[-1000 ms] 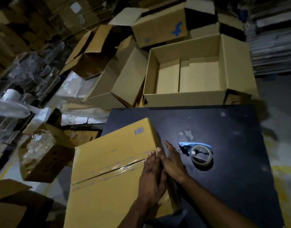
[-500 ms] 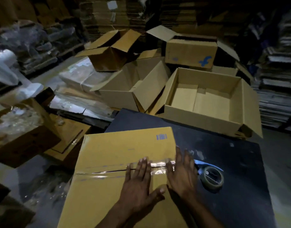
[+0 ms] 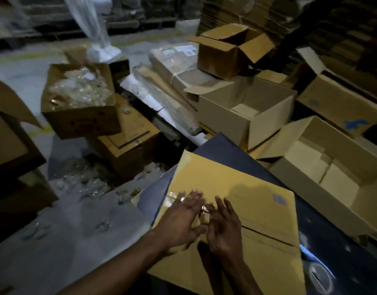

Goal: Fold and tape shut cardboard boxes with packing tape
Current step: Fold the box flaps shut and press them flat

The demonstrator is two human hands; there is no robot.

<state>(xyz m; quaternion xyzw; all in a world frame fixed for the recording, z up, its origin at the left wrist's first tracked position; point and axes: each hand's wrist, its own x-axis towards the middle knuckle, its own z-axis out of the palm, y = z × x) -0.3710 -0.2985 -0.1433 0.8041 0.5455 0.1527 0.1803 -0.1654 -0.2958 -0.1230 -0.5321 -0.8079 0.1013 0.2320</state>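
A closed yellow-brown cardboard box (image 3: 243, 194) lies on the dark table (image 3: 226, 150), its centre seam covered with clear tape. My left hand (image 3: 181, 218) lies flat with straight fingers on the taped seam near the box's left edge. Beside it, my right hand (image 3: 223, 228) also presses flat on the seam, fingers spread. The tape dispenser (image 3: 317, 273), blue with a tape roll, lies on the table at the lower right, apart from both hands.
Open empty cartons (image 3: 247, 107) (image 3: 324, 167) crowd the table's far side. A box full of clear plastic (image 3: 79, 101) sits at the left atop another carton (image 3: 130, 145). Plastic scraps litter the floor (image 3: 81, 184). Stacked flat cardboard fills the background.
My head turned left, so the box now sits at the lower right. Both hands slid along the taped seam from the box's right end to its left end.
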